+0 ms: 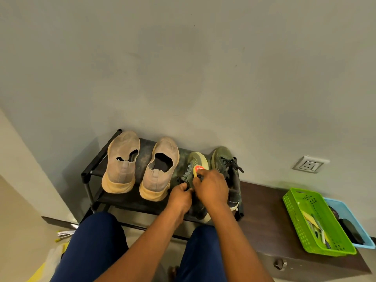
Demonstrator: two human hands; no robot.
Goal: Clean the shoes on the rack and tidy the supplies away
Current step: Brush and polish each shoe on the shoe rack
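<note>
Olive-green lace-up sneaker (pixel 193 169), tipped on its side on the black metal shoe rack (pixel 91 174), looks light and soft-sided, best held at its firmer heel. Left hand (pixel 180 197) grips it there; right hand (pixel 211 189) closes around a red-capped polish applicator (pixel 198 169) pressed against it. Its mate (pixel 225 169) lies just beside, tan slip-ons (pixel 122 163) further left.

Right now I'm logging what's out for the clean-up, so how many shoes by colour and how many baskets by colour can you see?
Tan shoes: 2, one and the other, both on the rack
Dark green shoes: 2, one standing, one tipped on its side under both hands
Green basket: 1
Blue basket: 1
Total: 6
</note>
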